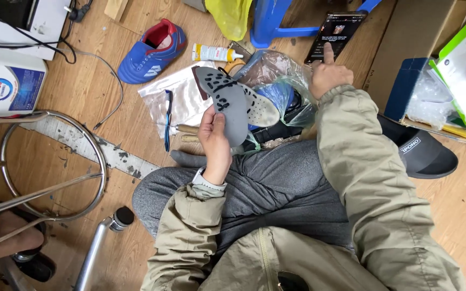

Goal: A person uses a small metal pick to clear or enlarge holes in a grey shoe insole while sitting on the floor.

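Observation:
My left hand (215, 141) grips two grey shoe insoles (237, 101) by their heel end; the top one is dotted with dark glue spots. They fan out over a crumpled clear plastic bag (276, 86) with dark and blue items inside. My right hand (327, 74) reaches forward with its index finger touching the lit screen of a black phone (336, 33) that lies on the wooden floor. A blue and red sports shoe (152, 51) lies further left, and a white glue tube (215, 53) lies beside it.
A black slipper (422, 153) is on my right foot. Cardboard boxes and a green-edged package (459, 70) stand at right. A blue plastic stool (276, 21) is behind the phone. A metal stool frame (55, 161), a white container (6, 83), cables and another person's foot (12, 231) are at left.

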